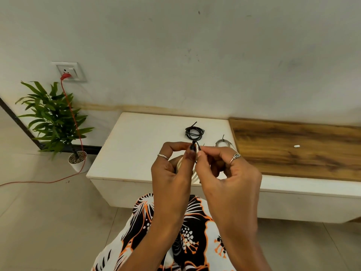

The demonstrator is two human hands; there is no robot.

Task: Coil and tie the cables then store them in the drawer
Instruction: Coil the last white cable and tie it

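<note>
Head view: your two hands meet in front of you, above the near edge of the white bench [136, 133]. Your left hand [172, 169] has its fingers [192, 147] curled in, thumb and forefinger pinching a thin black tie [198, 147] at its upper end. Your right hand [224, 173] pinches the same tie just to the right of those fingers, thumb and forefinger tips closed on it, the other fingers curled loosely. Both hands wear a ring. Behind your fingers a pale coiled cable [178, 163] shows in slivers between the two hands; how it is held you cannot tell, since the hands hide most of it.

Just beyond your fingertips, on the bench top, lies a black cable coil [194, 132], already bound, with a short tie end sticking up. To the right of your right fingers, near the edge of the white top, lies a grey cable coil [222, 143], also bound. Farther right the bench carries a wooden panel [293, 149] with a small white piece [296, 146] on it.

Well to the left of your left hand, a potted plant [56, 122] stands on the floor, and a red cord [72, 114] hangs from a wall socket [69, 71] and trails across the floor.
</note>
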